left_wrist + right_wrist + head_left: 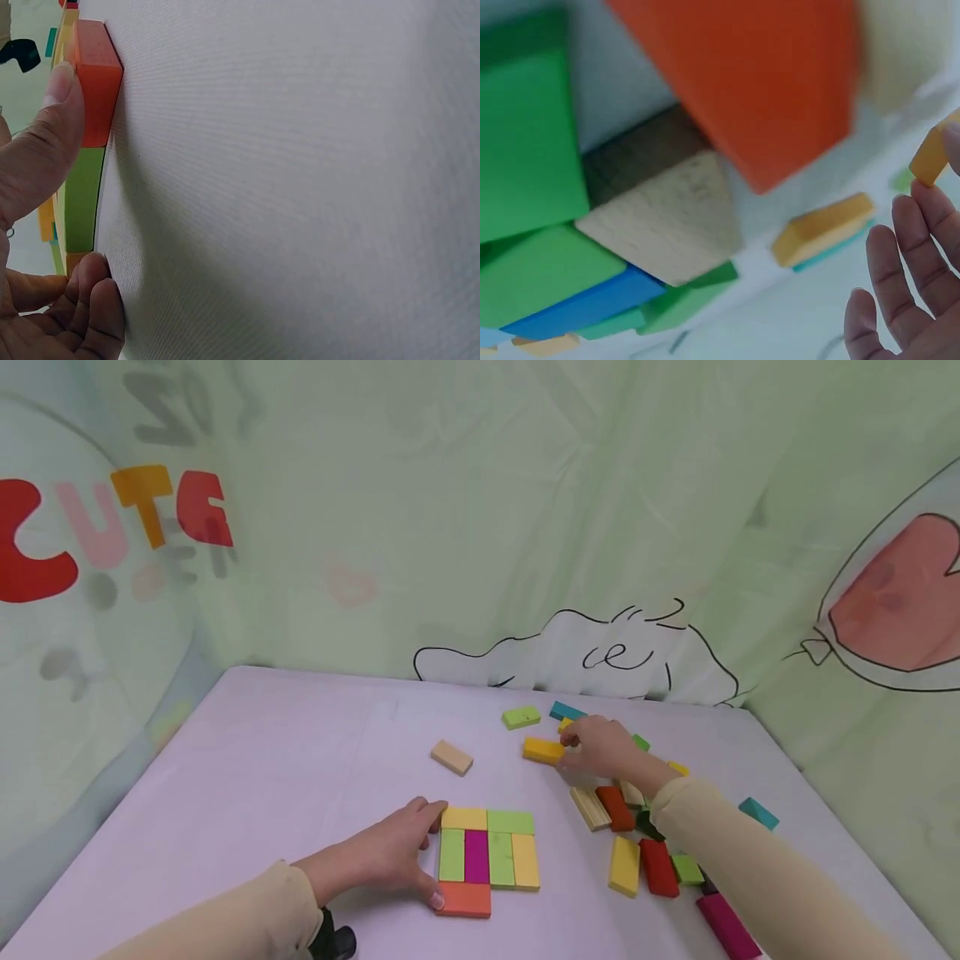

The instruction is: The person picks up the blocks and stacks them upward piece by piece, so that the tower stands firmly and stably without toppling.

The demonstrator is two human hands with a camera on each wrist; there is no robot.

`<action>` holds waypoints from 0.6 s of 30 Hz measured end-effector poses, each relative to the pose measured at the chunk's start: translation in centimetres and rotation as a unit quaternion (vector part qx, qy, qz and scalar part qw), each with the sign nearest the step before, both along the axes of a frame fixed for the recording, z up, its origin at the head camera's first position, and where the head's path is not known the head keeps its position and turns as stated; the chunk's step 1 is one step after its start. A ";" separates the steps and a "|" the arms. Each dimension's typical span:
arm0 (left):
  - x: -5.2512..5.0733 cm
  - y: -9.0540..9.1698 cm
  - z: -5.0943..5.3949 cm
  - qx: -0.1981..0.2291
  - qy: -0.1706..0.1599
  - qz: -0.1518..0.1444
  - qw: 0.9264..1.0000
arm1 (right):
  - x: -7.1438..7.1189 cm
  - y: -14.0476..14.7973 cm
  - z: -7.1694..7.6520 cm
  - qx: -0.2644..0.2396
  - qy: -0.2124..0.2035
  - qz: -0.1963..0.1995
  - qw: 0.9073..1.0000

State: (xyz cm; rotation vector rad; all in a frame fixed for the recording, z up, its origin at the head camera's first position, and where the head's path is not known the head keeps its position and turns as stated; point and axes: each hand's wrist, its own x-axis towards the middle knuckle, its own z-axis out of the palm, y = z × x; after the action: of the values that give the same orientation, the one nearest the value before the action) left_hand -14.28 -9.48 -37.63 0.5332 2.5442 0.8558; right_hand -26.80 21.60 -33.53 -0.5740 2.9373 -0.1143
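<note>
On the table a flat patchwork of wooden blocks lies edge to edge: a yellow block (463, 817) and a green block (511, 822) at the far side, upright green, magenta (476, 857) and yellow blocks in the middle, an orange block (465, 900) at the near left. My left hand (386, 858) rests along its left side, thumb touching the orange block and fingertips by the far yellow one. Farther right, my right hand (603, 747) pinches the end of a deeper yellow block (542, 750) between thumb and index finger; its other fingers are spread.
Loose blocks lie scattered on the right, among them a red one (658, 867), a yellow one (624, 866), a magenta one (728, 926) and a teal triangle (759, 813). A plain wood block (452, 757) and a green block (521, 717) lie beyond the patchwork. Printed cloth hangs behind the table.
</note>
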 end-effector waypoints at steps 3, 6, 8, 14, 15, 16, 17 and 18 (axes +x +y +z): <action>0.0 0.0 0.0 -0.004 -0.003 0.001 1.000 | 2.8 -0.2 1.3 -0.035 0.014 0.021 0.999; 0.1 0.0 0.2 -0.002 -0.002 0.005 1.000 | 6.5 -0.4 2.5 -0.070 0.013 0.052 0.996; 0.1 0.0 0.3 -0.001 0.001 0.005 1.000 | 9.2 -0.3 2.8 -0.075 0.012 0.070 0.995; 0.2 0.0 0.4 -0.004 -0.001 0.005 1.000 | 14.6 0.5 1.0 -0.055 -0.035 0.076 0.995; 0.3 0.0 0.3 -0.004 -0.003 0.005 1.000 | 15.0 0.6 0.4 -0.056 -0.047 0.076 0.994; 0.3 0.0 0.2 -0.004 -0.004 0.005 1.000 | 15.4 0.7 -0.1 -0.057 -0.056 0.079 0.994; 0.4 0.0 0.1 -0.003 -0.004 0.005 1.000 | 15.7 0.7 -0.6 -0.058 -0.062 0.082 0.993; 0.4 0.0 0.0 -0.002 -0.005 0.004 1.000 | 16.0 0.7 -1.0 -0.057 -0.064 0.084 0.993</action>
State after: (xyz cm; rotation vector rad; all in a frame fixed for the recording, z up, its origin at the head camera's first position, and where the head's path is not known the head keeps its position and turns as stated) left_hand -13.86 -9.51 -37.63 0.5156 2.5414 0.8531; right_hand -10.82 22.30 -34.53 -0.7975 2.7592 -0.2895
